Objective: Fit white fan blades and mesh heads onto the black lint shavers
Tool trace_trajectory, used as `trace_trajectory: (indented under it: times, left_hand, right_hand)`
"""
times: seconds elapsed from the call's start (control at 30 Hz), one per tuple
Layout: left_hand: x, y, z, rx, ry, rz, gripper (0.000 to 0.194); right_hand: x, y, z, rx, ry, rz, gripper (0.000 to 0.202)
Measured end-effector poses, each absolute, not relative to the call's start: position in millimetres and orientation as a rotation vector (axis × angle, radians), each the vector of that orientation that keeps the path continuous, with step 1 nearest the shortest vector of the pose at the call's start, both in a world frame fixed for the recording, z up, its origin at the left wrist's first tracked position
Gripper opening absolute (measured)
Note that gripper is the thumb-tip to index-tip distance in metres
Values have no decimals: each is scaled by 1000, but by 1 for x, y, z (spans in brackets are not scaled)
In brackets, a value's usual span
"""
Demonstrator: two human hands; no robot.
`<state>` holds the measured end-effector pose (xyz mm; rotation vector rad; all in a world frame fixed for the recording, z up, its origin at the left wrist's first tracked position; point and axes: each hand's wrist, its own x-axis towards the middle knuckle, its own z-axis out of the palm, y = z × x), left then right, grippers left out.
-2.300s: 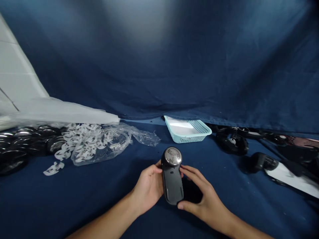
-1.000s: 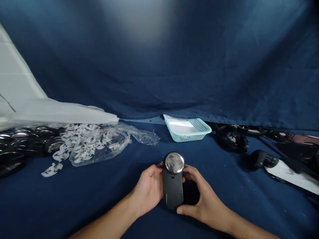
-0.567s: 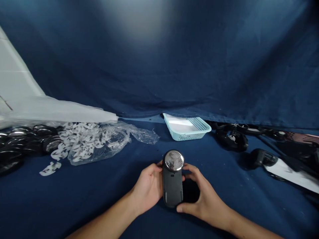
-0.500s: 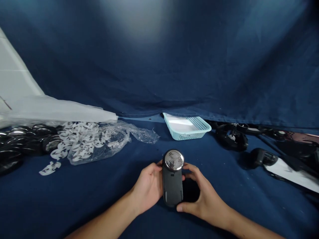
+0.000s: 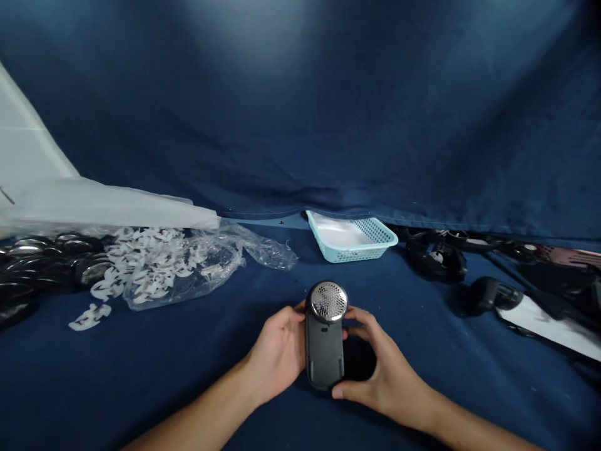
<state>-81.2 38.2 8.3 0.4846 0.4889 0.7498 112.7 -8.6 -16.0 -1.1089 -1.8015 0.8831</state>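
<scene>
A black fabric shaver point(image 5: 325, 357) with a round, perforated silver head stands upright between both hands, its front facing me. My left hand point(image 5: 280, 351) grips its left side, the thumb near the head and the other fingers hidden behind the body. On the other side, my right hand point(image 5: 378, 369) holds it with the thumb at the lower right corner and fingertips at the upper right edge. A dark gap shows between the right palm and the shaver.
White plastic pieces point(image 5: 153, 260) spill from a clear plastic bag point(image 5: 220, 272) at left, beside black shaver heads point(image 5: 35, 269). A light blue basket point(image 5: 354, 254) stands at the back. Black parts point(image 5: 436, 260) and a white sheet point(image 5: 549, 322) lie at right, before a dark blue curtain point(image 5: 300, 113).
Both hands keep the fabric shaver in nearly the same place. The view has shifted slightly, and the glints on the silver head differ.
</scene>
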Motion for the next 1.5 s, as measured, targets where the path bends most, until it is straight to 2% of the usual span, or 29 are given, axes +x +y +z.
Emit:
trace_trajectory:
  times: [0.17, 1.27, 1.5]
  left_hand:
    - [-82, 38, 7, 460, 478, 742, 39]
    - [-83, 37, 6, 381, 440, 805, 55]
    - [-84, 40, 4, 388, 438, 828, 50]
  right_hand:
    - [112, -9, -15, -1109, -1791, 892, 86]
    - [113, -9, -13, -1080, -1685, 1087, 82]
    - [113, -10, -12, -1027, -1689, 1138, 76]
